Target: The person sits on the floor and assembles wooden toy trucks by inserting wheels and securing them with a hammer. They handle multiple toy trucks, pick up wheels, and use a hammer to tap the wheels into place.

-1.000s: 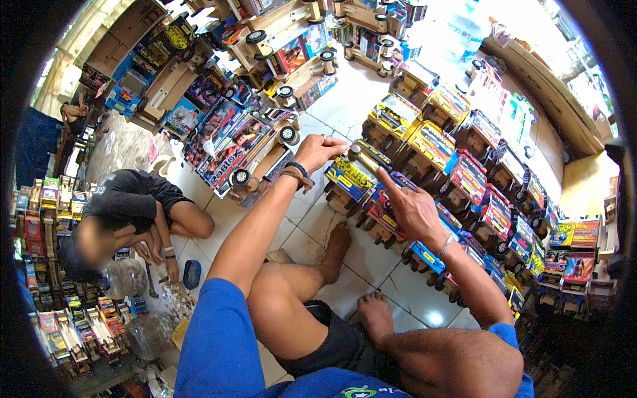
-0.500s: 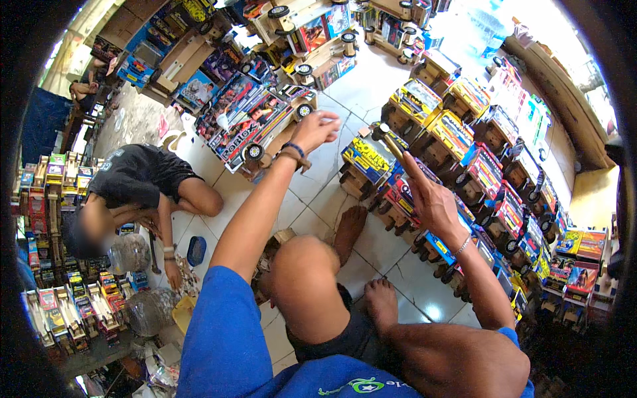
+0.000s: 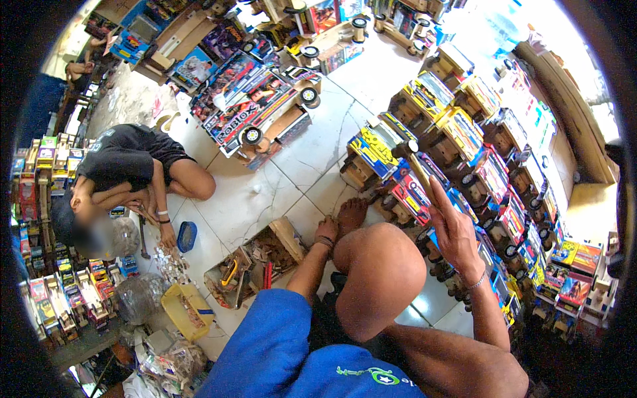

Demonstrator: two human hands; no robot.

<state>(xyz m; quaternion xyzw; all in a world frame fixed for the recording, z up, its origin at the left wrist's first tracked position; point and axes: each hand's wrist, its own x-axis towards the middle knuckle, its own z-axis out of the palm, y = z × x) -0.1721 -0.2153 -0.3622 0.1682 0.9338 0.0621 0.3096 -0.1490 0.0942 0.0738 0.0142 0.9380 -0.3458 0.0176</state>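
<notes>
My right hand [image 3: 456, 242] grips a hammer [image 3: 421, 171], its wooden handle running up to a dark head above the toy trucks at the right. The index finger lies stretched along the handle. Low over the floor, my left hand [image 3: 326, 228] is beside my bare foot [image 3: 353, 215]; its fingers are too small and turned down to read. Just left of that hand stands a wooden box [image 3: 286, 237] with scraps, a yellow-handled tool [image 3: 230, 272] and a red-handled tool [image 3: 268, 274]. Nearest the hammer head is a blue and yellow toy truck [image 3: 373, 154].
Rows of wooden toy trucks [image 3: 458, 136] fill the right side. A larger printed truck [image 3: 255, 109] lies on the white tiles ahead. At the left another person [image 3: 136, 162] crouches by a blue dish [image 3: 187, 236], small pieces and a yellow tray [image 3: 179, 318].
My left hand has dropped from the air near the large truck to beside my foot. My knee has shifted right, uncovering the wooden box. The hammer stays in my right hand, slightly lower.
</notes>
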